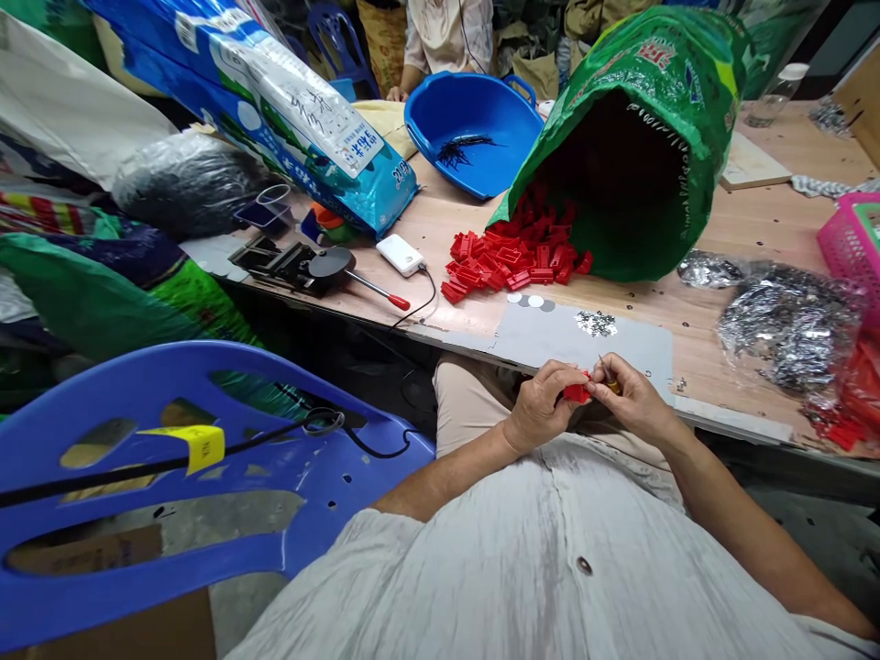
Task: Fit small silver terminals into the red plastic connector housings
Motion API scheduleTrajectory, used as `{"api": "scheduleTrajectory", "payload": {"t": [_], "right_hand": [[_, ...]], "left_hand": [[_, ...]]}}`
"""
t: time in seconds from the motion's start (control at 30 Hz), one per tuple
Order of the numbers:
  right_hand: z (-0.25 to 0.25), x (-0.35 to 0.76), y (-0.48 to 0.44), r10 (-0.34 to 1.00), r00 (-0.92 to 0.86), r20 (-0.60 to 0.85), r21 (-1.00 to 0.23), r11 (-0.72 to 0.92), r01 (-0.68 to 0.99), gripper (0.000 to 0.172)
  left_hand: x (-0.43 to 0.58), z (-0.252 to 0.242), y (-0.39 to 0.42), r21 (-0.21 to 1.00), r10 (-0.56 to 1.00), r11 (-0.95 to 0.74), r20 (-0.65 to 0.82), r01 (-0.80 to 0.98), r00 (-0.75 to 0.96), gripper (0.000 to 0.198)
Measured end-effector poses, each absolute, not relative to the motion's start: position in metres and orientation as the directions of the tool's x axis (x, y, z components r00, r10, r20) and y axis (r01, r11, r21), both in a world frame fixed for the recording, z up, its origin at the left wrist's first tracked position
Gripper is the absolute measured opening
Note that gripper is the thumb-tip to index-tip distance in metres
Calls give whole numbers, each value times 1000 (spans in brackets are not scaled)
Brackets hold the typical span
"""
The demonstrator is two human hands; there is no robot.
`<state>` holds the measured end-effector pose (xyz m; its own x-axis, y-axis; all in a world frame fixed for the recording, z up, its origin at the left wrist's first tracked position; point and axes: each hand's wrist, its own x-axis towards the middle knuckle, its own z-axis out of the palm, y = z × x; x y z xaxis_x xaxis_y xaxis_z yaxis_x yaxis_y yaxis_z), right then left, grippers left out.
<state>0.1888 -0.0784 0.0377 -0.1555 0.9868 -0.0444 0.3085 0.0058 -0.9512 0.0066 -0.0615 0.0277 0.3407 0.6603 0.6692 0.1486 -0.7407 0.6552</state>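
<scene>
My left hand point(548, 401) is closed around a small red plastic part point(576, 392), held above my lap by the table edge. Close against it, my right hand point(629, 394) pinches a small tool with a yellow handle point(611, 384) and a thin metal tip; its exact kind is too small to make out. Just beyond both hands, a scatter of tiny metal pieces point(596, 323) lies on a grey mat point(550, 333). A heap of similar red plastic parts point(512, 252) spills from the mouth of a green sack point(639, 183).
A blue basin point(474, 119) holds thin black pieces. Left of the heap are a white power bank point(400, 255) with a cable and a black lever device point(302, 266). Plastic bags of metal parts point(790, 321) lie right. A blue chair point(330, 486) stands left; a person point(450, 37) sits opposite.
</scene>
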Motion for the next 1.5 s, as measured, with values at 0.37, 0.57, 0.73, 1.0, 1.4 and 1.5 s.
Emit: {"api": "scheduleTrajectory", "payload": {"t": [0.37,0.57,0.73,1.0,1.4,1.5], "right_hand": [[35,193,-86,901,-336,-274,-943,-321,-92,35],[30,195,-88,852,-416,-318,-879,-430,-208,36],[22,191,-91,808,-481,-340,-815,-509,-277,43],[28,227,-45,990,-22,-138,-896,-116,429,30],[6,251,14,994,86,61,-402,-54,914,11],[6,253,15,995,89,54,-430,-57,901,12]], "left_hand": [[4,17,-64,766,724,-643,612,-10,319,29],[2,10,-63,779,722,-622,611,-80,326,31],[-1,4,-61,737,667,-656,667,-164,332,36],[1,3,-58,905,876,-381,419,-190,240,35],[-7,8,-50,923,899,-337,374,-185,230,32],[-7,10,-49,903,881,-401,426,-155,207,29]]}}
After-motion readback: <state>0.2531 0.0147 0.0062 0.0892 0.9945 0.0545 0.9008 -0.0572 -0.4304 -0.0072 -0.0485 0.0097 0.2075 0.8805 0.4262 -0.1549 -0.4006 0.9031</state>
